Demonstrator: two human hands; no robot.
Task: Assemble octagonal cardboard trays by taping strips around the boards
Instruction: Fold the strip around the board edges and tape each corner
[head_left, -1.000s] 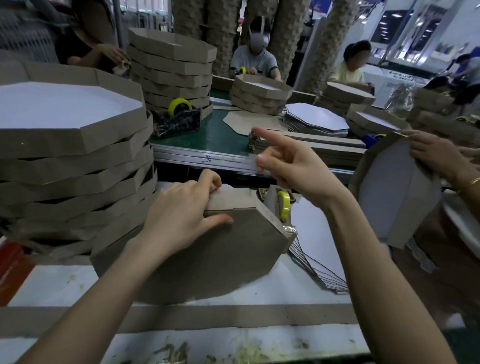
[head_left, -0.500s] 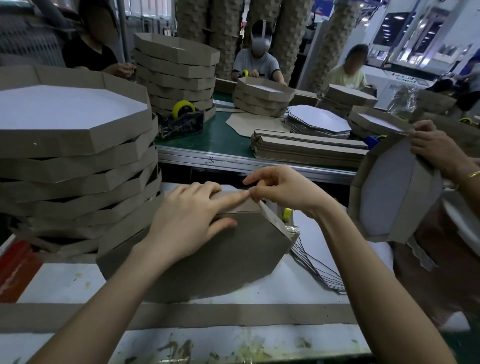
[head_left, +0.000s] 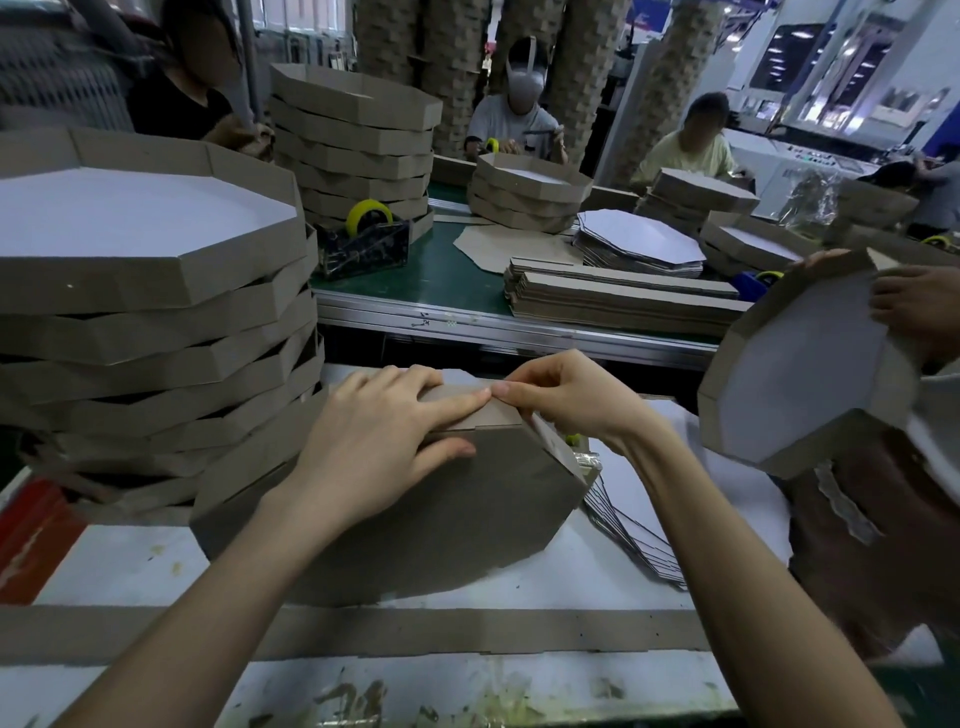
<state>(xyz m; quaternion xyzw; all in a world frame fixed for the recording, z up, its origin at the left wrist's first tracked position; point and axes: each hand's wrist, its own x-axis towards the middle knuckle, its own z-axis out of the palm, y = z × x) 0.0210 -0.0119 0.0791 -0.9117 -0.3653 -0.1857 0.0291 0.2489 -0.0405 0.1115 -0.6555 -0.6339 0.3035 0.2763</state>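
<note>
An octagonal cardboard tray (head_left: 467, 514) stands tilted on its edge on the white table, its brown underside facing me. My left hand (head_left: 379, 441) grips its top edge, fingers laid along the side strip and thumb pressed on the board face. My right hand (head_left: 566, 400) pinches the strip's rim just right of my left index fingertip, at a seam in the strip. A sliver of yellow tape roll (head_left: 573, 439) peeks out behind the tray's right side. Whether tape is between my fingers cannot be told. A long loose cardboard strip (head_left: 467, 631) lies flat across the table's near side.
A tall stack of finished trays (head_left: 130, 291) fills the left. Flat octagonal boards (head_left: 639, 540) fan out under the tray's right. Another person's hands hold a tray (head_left: 800, 374) close on the right. The green conveyor (head_left: 452, 280) carries a tape dispenser (head_left: 369, 234), strip piles (head_left: 623, 301) and more trays.
My right hand came down from mid-air to the tray's top edge and now pinches the strip beside my left index finger. My left hand stayed on the tray.
</note>
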